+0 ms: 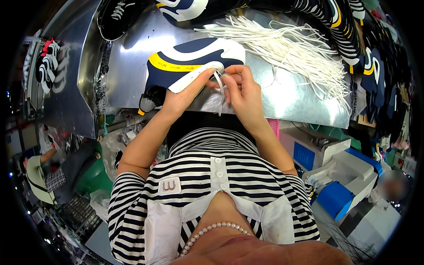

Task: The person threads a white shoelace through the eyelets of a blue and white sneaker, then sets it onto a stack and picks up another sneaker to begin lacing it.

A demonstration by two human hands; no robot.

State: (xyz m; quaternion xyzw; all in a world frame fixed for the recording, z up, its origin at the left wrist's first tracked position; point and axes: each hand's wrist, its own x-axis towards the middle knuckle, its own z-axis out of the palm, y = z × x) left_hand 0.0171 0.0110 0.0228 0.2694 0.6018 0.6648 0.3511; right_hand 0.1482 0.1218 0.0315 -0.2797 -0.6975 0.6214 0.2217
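A navy, white and yellow shoe upper (176,79) lies at the table's near edge. My left hand (187,92) is closed on its white strip, thumb on top near the strip's right end. A white shoelace (220,95) hangs down from that end between my two hands. The fingertips of my right hand (243,88) pinch the lace close to the strip. Whether the lace passes through a hole there is too small to tell.
A big bundle of white laces (287,53) spreads over the metal table (282,104) on the right. More shoe uppers (329,17) are stacked along the back right. A black shoe (119,17) sits at the far left. A blue and white machine (340,190) stands below right; another person (44,176) is at left.
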